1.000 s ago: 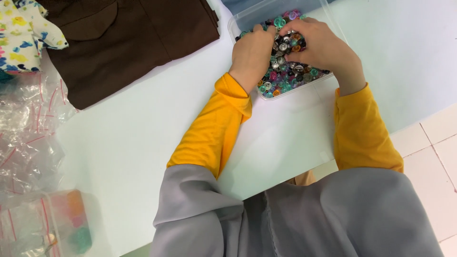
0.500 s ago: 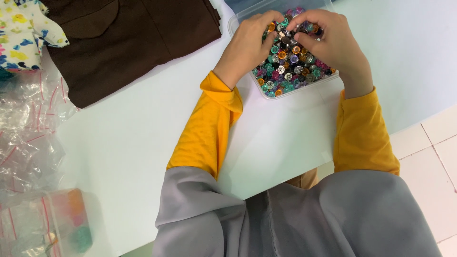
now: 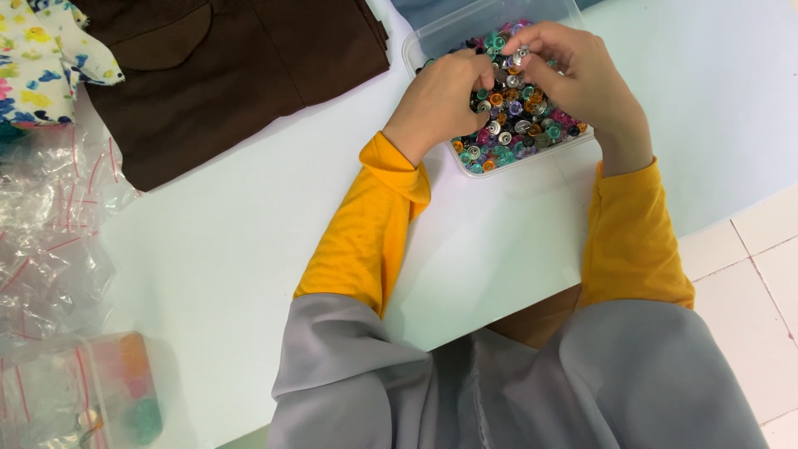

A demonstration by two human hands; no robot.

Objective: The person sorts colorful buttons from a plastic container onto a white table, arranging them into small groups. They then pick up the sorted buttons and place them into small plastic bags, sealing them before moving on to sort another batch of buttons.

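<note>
1. Tub (image 3: 422,43): clear plastic, on the white table (image 3: 233,249), filled with small snaps (image 3: 515,125) in many colours.
2. Left hand (image 3: 440,100): over the tub's left side, fingers curled in, tips meeting the right hand's; whether it grips a snap cannot be told.
3. Right hand (image 3: 582,79): over the tub, fingertips pinched on a small silver snap (image 3: 520,56).
4. Brown cloth (image 3: 224,66): folded, left of the tub.
5. Floral cloth (image 3: 41,50): far left corner.
6. Clear bags (image 3: 50,241): crumpled, left edge.
</note>
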